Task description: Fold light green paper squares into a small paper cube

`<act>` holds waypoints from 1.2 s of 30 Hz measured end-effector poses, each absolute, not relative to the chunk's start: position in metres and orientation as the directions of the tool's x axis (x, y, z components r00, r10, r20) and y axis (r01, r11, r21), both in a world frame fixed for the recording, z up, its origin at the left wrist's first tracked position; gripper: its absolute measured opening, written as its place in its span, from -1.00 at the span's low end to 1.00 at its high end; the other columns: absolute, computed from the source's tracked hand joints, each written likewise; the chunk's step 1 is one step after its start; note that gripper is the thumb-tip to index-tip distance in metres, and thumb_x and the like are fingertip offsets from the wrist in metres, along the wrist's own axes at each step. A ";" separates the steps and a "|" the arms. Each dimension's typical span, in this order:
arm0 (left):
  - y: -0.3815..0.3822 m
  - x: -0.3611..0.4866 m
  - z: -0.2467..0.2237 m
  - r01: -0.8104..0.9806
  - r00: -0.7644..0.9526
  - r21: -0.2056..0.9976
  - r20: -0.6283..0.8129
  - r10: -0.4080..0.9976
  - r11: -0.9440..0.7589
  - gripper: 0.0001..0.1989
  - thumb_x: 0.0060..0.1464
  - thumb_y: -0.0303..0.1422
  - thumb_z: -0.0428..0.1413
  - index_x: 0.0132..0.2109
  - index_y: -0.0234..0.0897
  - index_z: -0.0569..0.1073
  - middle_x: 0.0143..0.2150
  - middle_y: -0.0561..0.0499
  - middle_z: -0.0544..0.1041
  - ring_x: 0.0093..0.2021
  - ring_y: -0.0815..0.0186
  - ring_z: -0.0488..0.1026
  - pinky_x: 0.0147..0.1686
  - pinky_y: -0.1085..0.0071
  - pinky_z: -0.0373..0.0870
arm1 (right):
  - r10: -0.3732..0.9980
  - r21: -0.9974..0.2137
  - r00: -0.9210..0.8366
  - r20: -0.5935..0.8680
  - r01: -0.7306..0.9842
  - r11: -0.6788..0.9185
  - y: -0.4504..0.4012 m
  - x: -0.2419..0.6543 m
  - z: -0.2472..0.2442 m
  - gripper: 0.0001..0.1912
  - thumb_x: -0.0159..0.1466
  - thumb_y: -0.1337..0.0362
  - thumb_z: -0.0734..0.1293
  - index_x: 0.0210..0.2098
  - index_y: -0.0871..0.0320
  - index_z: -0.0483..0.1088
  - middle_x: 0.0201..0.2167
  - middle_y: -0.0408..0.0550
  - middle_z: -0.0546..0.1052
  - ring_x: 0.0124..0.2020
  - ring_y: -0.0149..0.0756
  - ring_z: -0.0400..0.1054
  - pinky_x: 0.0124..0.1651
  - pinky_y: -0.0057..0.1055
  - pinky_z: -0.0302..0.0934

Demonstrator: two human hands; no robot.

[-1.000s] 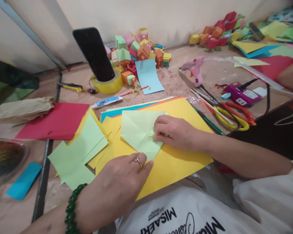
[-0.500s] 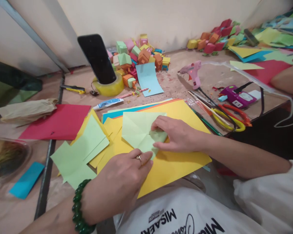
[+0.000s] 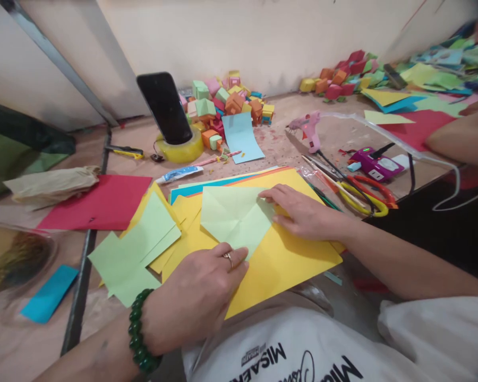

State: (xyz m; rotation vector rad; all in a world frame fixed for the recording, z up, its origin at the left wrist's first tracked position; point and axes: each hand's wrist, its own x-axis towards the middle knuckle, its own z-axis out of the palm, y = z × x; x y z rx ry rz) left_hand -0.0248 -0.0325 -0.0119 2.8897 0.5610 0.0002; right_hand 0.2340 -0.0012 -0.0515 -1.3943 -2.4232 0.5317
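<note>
A creased light green paper [image 3: 234, 215] lies on a stack of sheets topped by a yellow sheet [image 3: 290, 260]. My left hand [image 3: 201, 289], with a ring and a green bead bracelet, presses its fingertips on the paper's lower corner; its fingers are together on that corner. My right hand [image 3: 302, 212] rests at the paper's right edge, fingers slightly bent and apart, with the fingertips touching the edge. More light green papers [image 3: 131, 260] lie left of the stack.
Behind the stack are a phone [image 3: 165, 109] standing in a tape roll [image 3: 181, 146], folded paper pieces [image 3: 227, 101] and a pink glue gun [image 3: 308, 130]. Scissors [image 3: 372, 199] lie right. Another person's arm [image 3: 462, 135] shows at far right.
The right part of the green paper, bent up under my right hand before, now lies flatter. My right hand has moved slightly right and its fingers have loosened. The view has shifted a little.
</note>
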 end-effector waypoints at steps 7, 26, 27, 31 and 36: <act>-0.035 -0.027 -0.015 0.392 0.919 0.188 -0.033 0.393 -0.901 -0.86 -0.01 -0.50 0.00 -0.26 -0.28 0.40 -0.21 -0.08 0.51 -0.25 0.19 0.42 -0.30 0.29 0.45 | 0.892 -0.404 -0.420 0.164 0.796 0.450 -0.006 0.233 -0.038 -0.60 0.13 0.54 0.14 -0.08 0.14 0.33 -0.14 0.05 0.44 -0.07 -0.16 0.32 -0.01 -0.15 0.26; -0.019 -0.032 -0.030 0.510 0.827 -0.074 0.316 0.465 -0.857 -0.80 0.05 -0.60 -0.07 -0.38 -0.30 0.39 -0.37 -0.01 0.51 -0.47 0.35 0.45 -0.50 0.46 0.38 | 0.629 0.137 -0.714 0.308 0.688 0.713 -0.032 0.212 -0.047 -0.78 0.26 0.48 0.19 -0.13 0.24 0.36 -0.11 0.10 0.48 -0.10 -0.19 0.34 -0.06 -0.26 0.25; -0.015 -0.036 -0.031 0.523 0.814 -0.044 0.323 0.483 -0.851 -0.81 0.05 -0.58 -0.06 -0.39 -0.29 0.40 -0.35 -0.01 0.52 -0.45 0.35 0.45 -0.48 0.46 0.38 | 0.630 0.157 -0.711 0.311 0.692 0.704 -0.031 0.216 -0.048 -0.80 0.27 0.48 0.18 -0.17 0.23 0.37 -0.14 0.09 0.49 -0.13 -0.21 0.34 -0.09 -0.28 0.25; -0.011 -0.035 -0.037 0.529 0.805 -0.074 0.359 0.472 -0.846 -0.87 0.04 -0.51 0.03 -0.24 -0.30 0.44 -0.18 -0.11 0.52 -0.21 0.20 0.46 -0.30 0.32 0.44 | 0.650 0.241 -0.720 0.242 0.693 0.679 -0.038 0.216 -0.041 -0.82 0.30 0.47 0.17 -0.34 0.20 0.38 -0.37 0.02 0.49 -0.37 -0.30 0.32 -0.35 -0.39 0.18; -0.029 -0.017 -0.041 0.397 0.911 -0.225 0.213 0.353 -0.890 -0.87 0.12 -0.57 -0.01 -0.27 -0.34 0.41 -0.38 -0.06 0.47 -0.37 0.24 0.40 -0.43 0.37 0.40 | 0.640 0.227 -0.757 0.131 0.651 0.724 -0.059 0.186 -0.034 -0.87 0.26 0.48 0.23 -0.36 0.22 0.39 -0.48 0.00 0.43 -0.36 -0.24 0.28 -0.42 -0.39 0.12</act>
